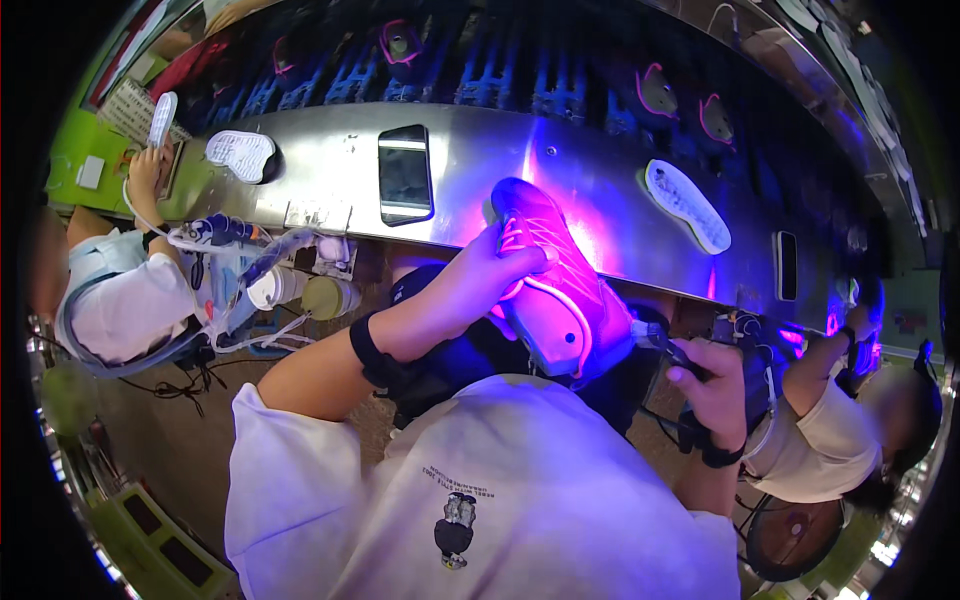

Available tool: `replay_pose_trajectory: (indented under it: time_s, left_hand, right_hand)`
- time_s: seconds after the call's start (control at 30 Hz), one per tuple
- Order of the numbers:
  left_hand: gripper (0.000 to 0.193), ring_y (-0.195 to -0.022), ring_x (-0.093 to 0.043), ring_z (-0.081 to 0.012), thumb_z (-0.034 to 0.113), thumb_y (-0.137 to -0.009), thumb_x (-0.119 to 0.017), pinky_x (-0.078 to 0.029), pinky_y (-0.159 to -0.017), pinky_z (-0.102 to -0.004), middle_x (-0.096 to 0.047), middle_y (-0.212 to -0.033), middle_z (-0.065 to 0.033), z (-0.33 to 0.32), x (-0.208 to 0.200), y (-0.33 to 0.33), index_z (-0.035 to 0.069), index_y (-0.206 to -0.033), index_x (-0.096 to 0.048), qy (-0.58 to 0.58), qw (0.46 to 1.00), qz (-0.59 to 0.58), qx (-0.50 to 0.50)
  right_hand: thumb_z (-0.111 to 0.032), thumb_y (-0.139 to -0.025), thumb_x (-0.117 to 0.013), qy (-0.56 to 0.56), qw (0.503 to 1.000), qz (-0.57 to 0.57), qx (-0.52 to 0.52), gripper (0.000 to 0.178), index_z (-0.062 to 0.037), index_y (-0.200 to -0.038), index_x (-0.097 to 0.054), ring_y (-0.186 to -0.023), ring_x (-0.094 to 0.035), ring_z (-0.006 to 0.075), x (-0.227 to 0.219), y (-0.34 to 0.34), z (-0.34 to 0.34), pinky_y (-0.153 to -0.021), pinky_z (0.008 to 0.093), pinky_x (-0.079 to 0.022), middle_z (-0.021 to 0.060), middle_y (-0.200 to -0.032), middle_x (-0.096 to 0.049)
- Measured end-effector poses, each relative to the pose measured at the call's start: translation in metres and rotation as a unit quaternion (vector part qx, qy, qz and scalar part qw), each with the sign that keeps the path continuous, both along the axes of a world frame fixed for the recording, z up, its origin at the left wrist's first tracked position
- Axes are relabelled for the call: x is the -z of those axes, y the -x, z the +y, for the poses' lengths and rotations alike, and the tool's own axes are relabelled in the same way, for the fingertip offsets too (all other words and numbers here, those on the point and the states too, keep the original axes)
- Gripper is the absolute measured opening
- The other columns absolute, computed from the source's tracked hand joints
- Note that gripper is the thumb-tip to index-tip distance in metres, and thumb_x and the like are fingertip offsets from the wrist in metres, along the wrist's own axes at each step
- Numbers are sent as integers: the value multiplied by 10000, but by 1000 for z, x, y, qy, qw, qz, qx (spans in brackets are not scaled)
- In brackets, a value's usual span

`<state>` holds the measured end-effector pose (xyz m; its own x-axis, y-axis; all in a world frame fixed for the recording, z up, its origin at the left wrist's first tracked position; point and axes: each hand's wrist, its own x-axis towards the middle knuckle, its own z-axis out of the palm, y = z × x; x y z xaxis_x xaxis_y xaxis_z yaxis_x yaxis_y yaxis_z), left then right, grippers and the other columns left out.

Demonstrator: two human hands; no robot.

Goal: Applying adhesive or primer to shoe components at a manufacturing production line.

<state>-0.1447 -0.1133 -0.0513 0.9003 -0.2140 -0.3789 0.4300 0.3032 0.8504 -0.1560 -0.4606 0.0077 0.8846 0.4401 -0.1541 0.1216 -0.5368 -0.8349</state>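
Observation:
Under violet light, a laced shoe upper (575, 320) glows pink above the near edge of the metal bench. My left hand (490, 268) is closed round its laced side, thumb across the laces. My right hand (712, 385) grips the dark handle of a small brush (648, 332). The brush's bristles are at the right lower side of the upper, seemingly touching it. Beyond my right hand, a white shoe sole (688, 205) lies on the bench.
The metal bench (330, 125) borders a dark conveyor (600, 75) carrying several shoe uppers. A phone (404, 175) and another white sole (240, 152) lie left; a second phone (787, 266) lies right. One person (130, 300) works at left holding a sole, another (830, 430) at right. White pots (275, 288) stand left.

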Motion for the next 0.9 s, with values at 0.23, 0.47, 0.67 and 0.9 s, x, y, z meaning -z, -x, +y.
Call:
replay_pose_trajectory:
  time_s: [0.23,0.47,0.67,0.9]
  left_hand:
    - [503,-703,-740,-183,440,-1026,-506,-574,-432,-230,-726,-968,-107,-2,-21,16,40,-1331,-524,174,971,159,32]
    - [547,-655,-711,-243,483,-1023,-458,-569,-423,-243,-688,-1108,-190,-16,-18,19,137,-1446,-450,375,903,185,102]
    - [654,-728,-700,-285,516,-980,-507,-577,-491,-239,-588,-1259,-292,-32,-7,20,46,-1433,-465,569,729,351,150]
    - [703,-827,-687,-316,584,-983,-506,-575,-524,-256,-541,-1244,-369,-46,15,24,91,-1478,-435,656,644,356,167]
  right_hand:
    - [1,-773,-791,-16,990,-143,-13,382,-22,-1150,-737,-707,-629,152,-23,-14,18,-688,275,-490,83,-804,-683]
    - [27,-761,-786,-6,969,-243,-52,397,-34,-1150,-734,-647,-611,181,-53,-35,17,-627,288,-471,86,-744,-638]
    - [25,-761,-787,-23,962,-269,-51,388,-37,-1141,-737,-627,-612,179,-46,-44,11,-604,284,-462,83,-738,-642]
    - [11,-746,-802,-58,959,-275,-35,393,-39,-1131,-740,-598,-583,170,-16,-46,7,-557,282,-436,73,-714,-617]
